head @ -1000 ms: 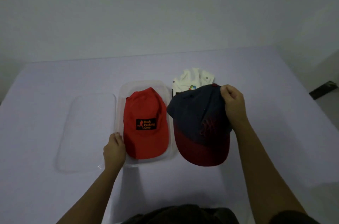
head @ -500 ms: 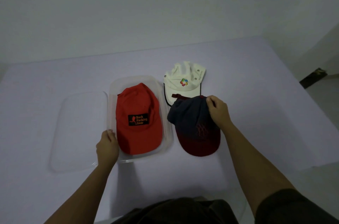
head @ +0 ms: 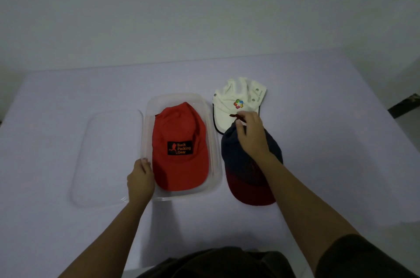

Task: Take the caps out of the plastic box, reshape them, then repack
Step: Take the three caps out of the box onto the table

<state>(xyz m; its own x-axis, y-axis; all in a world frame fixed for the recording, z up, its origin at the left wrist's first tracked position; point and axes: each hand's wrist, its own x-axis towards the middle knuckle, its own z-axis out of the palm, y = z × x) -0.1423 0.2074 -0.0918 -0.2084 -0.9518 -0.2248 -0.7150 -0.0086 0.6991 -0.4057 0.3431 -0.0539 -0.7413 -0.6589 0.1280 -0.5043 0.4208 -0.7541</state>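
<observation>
We saw left hand (head: 140, 178) gripping plastic box (head: 214, 159) rim; red cap (head: 179, 152) inside. Right hand (head: 251, 134) pinched navy cap (head: 246, 177) strap, right of box.

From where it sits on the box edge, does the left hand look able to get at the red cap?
Probably yes. The left hand grips the plastic box rim right beside the red cap, which lies uncovered on top; the lid is off to the side.
</observation>
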